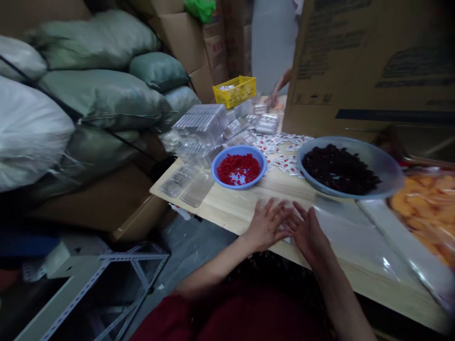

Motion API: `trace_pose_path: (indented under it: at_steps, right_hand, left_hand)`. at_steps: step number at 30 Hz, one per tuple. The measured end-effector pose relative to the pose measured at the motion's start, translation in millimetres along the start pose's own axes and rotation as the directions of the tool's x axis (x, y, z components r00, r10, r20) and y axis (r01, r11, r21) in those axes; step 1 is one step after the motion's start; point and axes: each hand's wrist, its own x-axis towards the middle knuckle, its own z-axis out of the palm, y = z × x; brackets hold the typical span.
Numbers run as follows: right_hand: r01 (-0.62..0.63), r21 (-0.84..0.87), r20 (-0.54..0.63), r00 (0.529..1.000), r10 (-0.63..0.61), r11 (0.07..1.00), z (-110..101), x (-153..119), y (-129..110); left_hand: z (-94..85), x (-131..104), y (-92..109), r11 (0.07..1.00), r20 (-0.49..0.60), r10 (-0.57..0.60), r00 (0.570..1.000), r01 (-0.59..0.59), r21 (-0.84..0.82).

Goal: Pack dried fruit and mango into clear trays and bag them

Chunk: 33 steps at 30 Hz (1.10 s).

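Near the table's front edge, my left hand (pixel 267 226) is spread palm down, its fingertips meeting the fingers of my right hand (pixel 310 233). The right palm faces up and inward with the fingers stretched out. Both hands look free of any object, though motion blurs them a little. Beyond them stands a blue bowl (pixel 214 173) of small red pieces (pixel 239 166). To the right is a wide translucent bowl (pixel 393 182) filled with dark dried pieces (pixel 337 170). Many small white-and-red packets (pixel 286 158) lie scattered between and behind the bowls.
Clear plastic trays (pixel 201 123) are stacked at the table's left, with a flat clear tray (pixel 197 189) before them. A yellow basket (pixel 235 92) stands behind. Bagged orange pieces (pixel 426 203) lie right. A large carton (pixel 373 66) partly hides another person's arm (pixel 283 80).
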Motion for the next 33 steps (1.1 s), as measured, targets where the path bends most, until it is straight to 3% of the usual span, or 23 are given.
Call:
trace_pose_path:
  at_steps: [2,4,5,7,9,12,16,21,26,30,32,33]
  right_hand:
    - [0.002,-0.106,-0.001,1.000,-0.002,0.994,-16,-3,0]
    - [0.136,-0.410,-0.007,0.988,-0.153,0.902,-31,-4,7]
    - [0.216,-0.569,0.025,0.969,-0.246,0.793,-38,-4,14]
    - [0.331,-0.791,0.145,0.918,-0.369,0.515,-45,-2,31]
    - [0.383,-0.880,0.275,0.893,-0.355,0.280,-46,1,50]
    - [0.395,-0.914,0.367,0.900,-0.234,0.087,-45,5,72]
    - [0.383,-0.924,0.376,0.909,-0.179,0.001,-50,10,85]
    - [0.399,-0.917,0.395,0.907,-0.149,-0.004,-56,13,86]
    - [0.364,-0.930,0.349,0.918,-0.189,0.050,-47,2,75]
    - [0.365,-0.912,0.288,0.895,-0.339,0.189,-43,-13,60]
    - [0.380,-0.880,0.251,0.881,-0.401,0.284,-40,-19,49]
    - [0.389,-0.855,0.232,0.879,-0.416,0.345,-38,-22,41]
  left_hand:
    - [-14.2,-9,-20,0.984,-0.088,-0.175,0.981,0.176,0.001]
    - [-39.7,-22,-51,0.949,-0.236,-0.317,0.919,0.305,-0.084]
    - [-54.6,-29,-69,0.921,-0.314,-0.389,0.866,0.365,-0.134]
    - [-83.3,-43,-109,0.825,-0.410,-0.561,0.719,0.525,-0.208]
    - [-103.9,-53,-150,0.684,-0.357,-0.719,0.596,0.697,-0.214]
    - [-114.3,-61,-200,0.587,-0.238,-0.806,0.542,0.782,-0.209]
    - [-107.3,-66,-235,0.548,-0.137,-0.836,0.531,0.802,-0.236]
    - [-98.1,-68,-237,0.537,-0.140,-0.844,0.518,0.811,-0.231]
    - [-100.3,-67,-215,0.557,-0.344,-0.809,0.475,0.807,-0.197]
    - [-127.8,-75,-190,0.580,-0.557,-0.734,0.388,0.785,-0.217]
    - [-147.1,-80,-171,0.672,-0.664,-0.665,0.342,0.662,-0.333]
    - [-156.2,-82,-159,0.728,-0.695,-0.642,0.324,0.543,-0.419]
